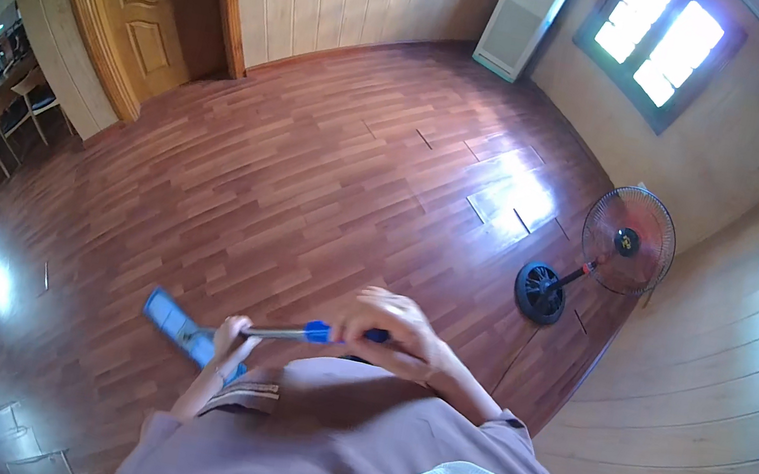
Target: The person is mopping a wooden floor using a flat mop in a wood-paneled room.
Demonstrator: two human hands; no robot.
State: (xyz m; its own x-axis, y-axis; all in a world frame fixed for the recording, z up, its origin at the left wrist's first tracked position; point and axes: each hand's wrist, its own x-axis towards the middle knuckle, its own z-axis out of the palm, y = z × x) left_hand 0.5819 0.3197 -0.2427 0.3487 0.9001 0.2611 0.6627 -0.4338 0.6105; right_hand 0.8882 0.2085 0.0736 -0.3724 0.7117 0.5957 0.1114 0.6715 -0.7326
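Note:
I hold a flat mop with a grey metal pole [276, 332] and a blue collar. Its blue rectangular head [172, 320] lies on the reddish wooden floor [309, 174], to my lower left. My left hand [233, 337] grips the pole low down, near the mop head. My right hand [389, 328] is closed around the blue upper end of the handle. Both forearms come up from the lower edge, above my mauve top.
A black pedestal fan [600, 256] stands by the right wall. A white floor-standing air conditioner [525, 14] fills the far corner beside a bright window [658, 37]. A wooden door [132, 0] is at the far left, with chairs [21, 108] beyond.

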